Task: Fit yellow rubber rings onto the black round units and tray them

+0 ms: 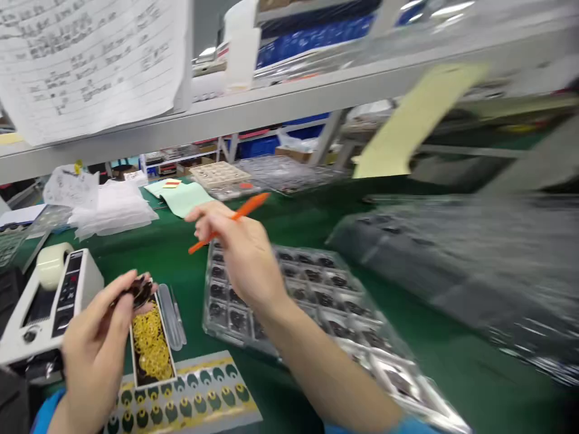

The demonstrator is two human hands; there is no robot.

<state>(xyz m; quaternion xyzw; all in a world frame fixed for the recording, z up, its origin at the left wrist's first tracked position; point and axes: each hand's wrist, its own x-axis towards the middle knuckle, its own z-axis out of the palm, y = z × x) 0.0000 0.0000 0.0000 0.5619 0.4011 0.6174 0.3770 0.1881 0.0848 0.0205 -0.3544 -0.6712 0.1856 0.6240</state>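
Note:
Between the thumb and fingers of my left hand [97,343] is a small dark part [139,290], held above a white box [175,375] of yellow rings [151,343]. My right hand [244,253] is closed on an orange stick [248,207], raised over the back left corner of a clear tray [212,328] with dark round parts in its compartments. Below the box lies a grey sheet [246,405] with rows of yellow-edged cutouts. A clear narrow case [169,316] rests right of the box.
At the left stands a white tape dispenser [93,271]. Clear bags [456,259] cover the right side. A shelf beam [289,99] crosses above, with a written paper [90,60] and a yellow strip [407,126] hanging from it. White sheets [113,208] lie behind.

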